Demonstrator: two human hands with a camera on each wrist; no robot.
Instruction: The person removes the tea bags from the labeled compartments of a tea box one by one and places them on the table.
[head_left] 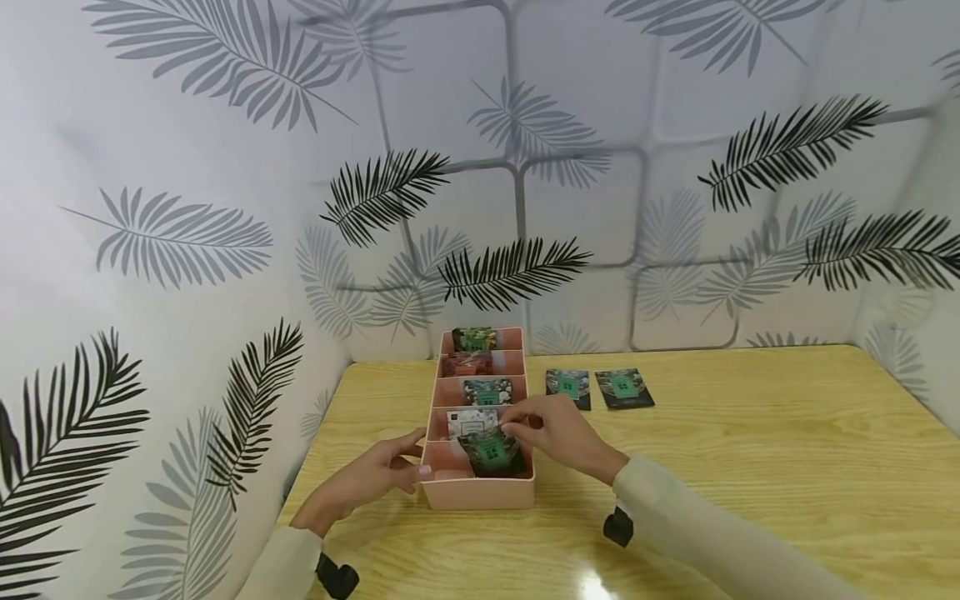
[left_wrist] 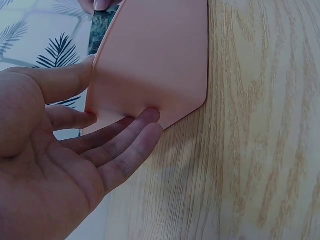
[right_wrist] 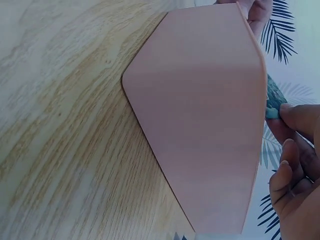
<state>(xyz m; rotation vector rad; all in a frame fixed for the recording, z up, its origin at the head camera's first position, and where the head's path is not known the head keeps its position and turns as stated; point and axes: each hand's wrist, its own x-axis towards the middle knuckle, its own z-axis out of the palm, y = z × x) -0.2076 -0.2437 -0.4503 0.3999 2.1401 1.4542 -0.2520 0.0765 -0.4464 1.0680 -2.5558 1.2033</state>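
Note:
A long pink box (head_left: 480, 493) with cross dividers stands on the table. My left hand (head_left: 375, 475) holds its front left corner, thumb at the rim and fingers against the outer side; the left wrist view shows these fingertips on the pink wall (left_wrist: 150, 55). My right hand (head_left: 558, 435) reaches over the right rim. Its thumb and index finger pinch a dark sachet with a green label (head_left: 491, 454), tilted in the front compartment. In the right wrist view, part of this sachet (right_wrist: 275, 95) shows beyond the rim. A white sachet (head_left: 468, 422) stands just behind it.
Further back, the box compartments hold a dark floral sachet (head_left: 487, 392), a reddish one (head_left: 467, 364) and a green one (head_left: 474, 338). Two dark sachets with green labels, a left one (head_left: 568, 386) and a right one (head_left: 625, 388), lie right of the box. Feather-patterned wall covering (head_left: 577, 300) borders the table.

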